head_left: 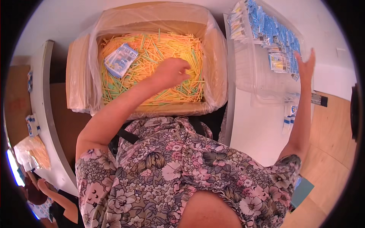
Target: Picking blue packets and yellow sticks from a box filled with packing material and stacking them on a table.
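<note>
Past my flowered top point(182, 163), my hands are well apart: my left hand point(173, 74) is loosely curled over the yellow, orange and green sticks point(190, 49) filling the plastic-lined cardboard box point(152, 13), though I cannot tell whether it grips any, and a few blue-and-white packets point(122, 60) lie on the sticks to its left. Farther to my right, my right hand point(306, 64) has its fingers spread beside the rows of similar packets point(279, 34) in the clear bin point(243, 78) on the desk point(247, 125).
</note>
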`<state>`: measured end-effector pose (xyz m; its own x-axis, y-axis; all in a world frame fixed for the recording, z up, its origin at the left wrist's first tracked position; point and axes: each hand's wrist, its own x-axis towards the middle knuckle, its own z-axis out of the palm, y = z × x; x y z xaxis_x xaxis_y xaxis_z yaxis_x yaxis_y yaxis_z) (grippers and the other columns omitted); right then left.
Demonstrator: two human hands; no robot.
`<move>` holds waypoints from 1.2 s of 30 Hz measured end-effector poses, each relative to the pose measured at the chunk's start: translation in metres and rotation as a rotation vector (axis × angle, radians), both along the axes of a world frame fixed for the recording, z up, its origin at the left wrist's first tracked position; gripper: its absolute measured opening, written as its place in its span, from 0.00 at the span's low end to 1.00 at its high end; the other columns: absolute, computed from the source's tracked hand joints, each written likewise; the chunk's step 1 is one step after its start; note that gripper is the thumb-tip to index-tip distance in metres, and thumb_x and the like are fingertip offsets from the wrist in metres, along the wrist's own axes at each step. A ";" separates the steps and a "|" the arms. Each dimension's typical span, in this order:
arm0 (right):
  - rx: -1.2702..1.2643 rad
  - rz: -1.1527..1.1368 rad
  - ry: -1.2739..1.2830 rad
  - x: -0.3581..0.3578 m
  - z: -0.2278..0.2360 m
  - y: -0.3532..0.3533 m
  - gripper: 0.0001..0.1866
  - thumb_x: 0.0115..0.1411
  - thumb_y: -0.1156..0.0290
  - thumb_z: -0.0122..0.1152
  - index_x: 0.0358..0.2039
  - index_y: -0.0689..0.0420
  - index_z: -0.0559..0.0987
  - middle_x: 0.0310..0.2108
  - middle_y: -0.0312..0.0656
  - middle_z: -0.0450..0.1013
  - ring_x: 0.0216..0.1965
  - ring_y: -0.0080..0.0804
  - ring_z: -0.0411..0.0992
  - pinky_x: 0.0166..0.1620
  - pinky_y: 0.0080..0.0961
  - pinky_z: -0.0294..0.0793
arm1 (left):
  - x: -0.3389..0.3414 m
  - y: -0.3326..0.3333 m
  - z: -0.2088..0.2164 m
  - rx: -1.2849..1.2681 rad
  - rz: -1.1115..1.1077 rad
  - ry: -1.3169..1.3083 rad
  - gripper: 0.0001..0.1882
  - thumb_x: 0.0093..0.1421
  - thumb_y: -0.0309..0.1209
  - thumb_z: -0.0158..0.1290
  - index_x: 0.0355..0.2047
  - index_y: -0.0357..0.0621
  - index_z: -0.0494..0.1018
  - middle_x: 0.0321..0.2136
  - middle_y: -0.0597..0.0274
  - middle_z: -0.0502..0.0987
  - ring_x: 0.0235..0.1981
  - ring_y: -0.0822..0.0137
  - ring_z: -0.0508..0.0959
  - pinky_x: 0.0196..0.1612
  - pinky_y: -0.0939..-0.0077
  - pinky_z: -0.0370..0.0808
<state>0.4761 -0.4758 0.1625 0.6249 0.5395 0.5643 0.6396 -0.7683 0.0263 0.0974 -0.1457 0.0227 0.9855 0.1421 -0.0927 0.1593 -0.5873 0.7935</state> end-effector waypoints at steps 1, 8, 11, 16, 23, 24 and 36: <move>0.150 0.045 -0.013 -0.034 0.032 0.013 0.37 0.54 0.57 0.64 0.58 0.65 0.62 0.57 0.52 0.62 0.59 0.40 0.60 0.59 0.33 0.58 | 0.006 -0.016 0.001 0.020 -0.049 -0.067 0.17 0.48 0.38 0.59 0.38 0.44 0.75 0.33 0.54 0.77 0.37 0.55 0.77 0.39 0.64 0.74; 0.189 0.637 0.759 -0.315 0.021 0.139 0.10 0.57 0.76 0.56 0.40 0.59 0.78 0.38 0.44 0.75 0.41 0.37 0.74 0.47 0.27 0.71 | -0.005 -0.095 0.015 0.014 -0.026 0.093 0.25 0.50 0.31 0.53 0.47 0.29 0.66 0.44 0.42 0.71 0.47 0.46 0.72 0.48 0.59 0.70; -0.301 0.503 0.681 -0.320 -0.054 0.187 0.09 0.55 0.78 0.50 0.34 0.65 0.77 0.38 0.55 0.74 0.40 0.49 0.73 0.39 0.39 0.72 | -0.019 -0.122 -0.019 0.151 -0.059 -0.372 0.26 0.50 0.29 0.52 0.49 0.29 0.64 0.43 0.40 0.71 0.49 0.46 0.70 0.50 0.55 0.67; -0.729 0.222 0.547 -0.287 -0.107 0.236 0.11 0.51 0.78 0.49 0.30 0.66 0.79 0.33 0.58 0.75 0.37 0.50 0.75 0.38 0.39 0.74 | -0.053 -0.112 0.024 0.148 -0.108 -0.152 0.19 0.54 0.31 0.52 0.45 0.35 0.70 0.40 0.48 0.73 0.46 0.52 0.72 0.48 0.58 0.68; -0.934 0.173 0.482 -0.272 -0.143 0.257 0.12 0.54 0.72 0.49 0.32 0.61 0.81 0.34 0.51 0.77 0.38 0.44 0.76 0.37 0.36 0.76 | -0.097 -0.004 0.045 0.263 -0.158 -0.060 0.11 0.51 0.31 0.52 0.35 0.41 0.74 0.31 0.50 0.77 0.36 0.50 0.76 0.38 0.56 0.73; -0.923 0.170 0.481 -0.271 -0.143 0.258 0.12 0.54 0.72 0.49 0.32 0.61 0.81 0.34 0.51 0.77 0.38 0.44 0.76 0.37 0.36 0.76 | -0.104 0.018 0.046 0.350 -0.092 -0.063 0.09 0.51 0.30 0.52 0.33 0.41 0.74 0.31 0.50 0.77 0.35 0.51 0.77 0.38 0.56 0.73; -0.966 0.052 0.575 -0.261 -0.153 0.261 0.14 0.54 0.71 0.47 0.34 0.62 0.80 0.36 0.54 0.76 0.40 0.46 0.76 0.41 0.38 0.75 | -0.083 0.127 -0.002 0.813 0.383 0.279 0.14 0.49 0.29 0.56 0.38 0.41 0.74 0.40 0.57 0.75 0.44 0.60 0.74 0.44 0.70 0.72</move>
<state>0.2154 -0.2146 0.0091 0.6213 0.6278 -0.4689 0.7793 -0.5571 0.2867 0.0148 -0.0183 0.0206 0.8151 0.5773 -0.0483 0.5793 -0.8123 0.0670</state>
